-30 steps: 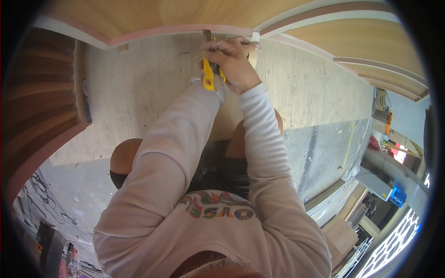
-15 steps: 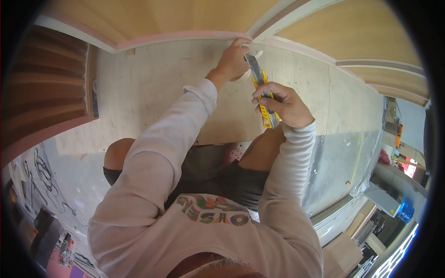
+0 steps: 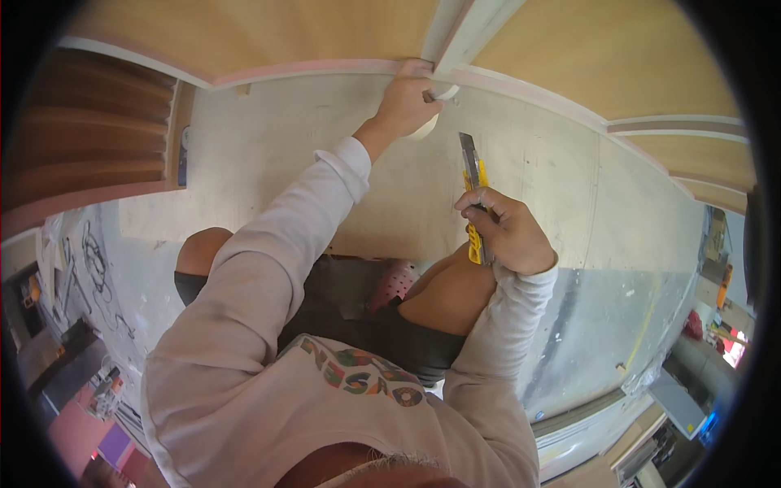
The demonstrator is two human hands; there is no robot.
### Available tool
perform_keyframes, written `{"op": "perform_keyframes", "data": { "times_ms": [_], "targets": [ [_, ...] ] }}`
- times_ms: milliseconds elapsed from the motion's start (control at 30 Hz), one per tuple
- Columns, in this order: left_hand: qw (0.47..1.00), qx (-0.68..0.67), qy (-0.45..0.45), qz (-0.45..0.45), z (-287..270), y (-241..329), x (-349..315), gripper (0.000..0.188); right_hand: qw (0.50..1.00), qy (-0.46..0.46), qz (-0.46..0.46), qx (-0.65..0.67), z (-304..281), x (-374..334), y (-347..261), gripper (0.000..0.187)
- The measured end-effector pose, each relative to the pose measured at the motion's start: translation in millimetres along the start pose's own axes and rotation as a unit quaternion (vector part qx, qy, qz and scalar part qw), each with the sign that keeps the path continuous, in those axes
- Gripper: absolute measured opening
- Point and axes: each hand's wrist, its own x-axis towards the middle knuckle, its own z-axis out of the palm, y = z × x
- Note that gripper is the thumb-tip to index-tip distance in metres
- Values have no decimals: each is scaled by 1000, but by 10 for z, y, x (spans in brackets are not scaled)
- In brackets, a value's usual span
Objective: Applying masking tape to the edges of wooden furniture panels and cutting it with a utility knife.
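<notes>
My left hand [image 3: 400,104] is closed round a roll of cream masking tape [image 3: 425,128], much of it hidden by the palm. Its fingertips press against the pink-edged rail of the wooden frame [image 3: 325,67], near a joint with a crosspiece. A short pale tape end [image 3: 447,93] curls out beside the thumb. Lower and to the right, my right hand [image 3: 511,232] grips a yellow snap-off utility knife [image 3: 480,244]. The knife's grey blade is extended and points up toward the frame, apart from the tape.
Under the frame is a pale plywood board [image 3: 285,163]. A brown slatted wooden panel [image 3: 106,122] stands on the left. Cables [image 3: 98,260] lie on the paint-spotted floor [image 3: 594,325]. Tools and boards crowd the far right.
My right hand has drawn the knife down and away from the tape and left hand. My left hand has shifted slightly up and left along the rail, and more of the tape roll shows.
</notes>
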Motion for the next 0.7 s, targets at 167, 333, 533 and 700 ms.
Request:
{"op": "perform_keyframes", "data": {
  "times_ms": [167, 333, 533, 700],
  "targets": [
    [992, 116, -53, 8, -120, 83, 53, 18, 992, 9, -89, -86, -32, 142, 43, 12],
    [1000, 0, -3, 19, -378, 103, 216, 20, 995, 64, -81, -12, -242, 352, 117, 11],
    [978, -36, -157, -129, -879, 710, 322, 24, 973, 151, -45, -171, -512, 717, 1616, 11],
    [985, -13, -145, -90, -1720, 901, 368, 24, 971, 53, -19, -233, -1, 712, 1960, 18]
  ]
}}
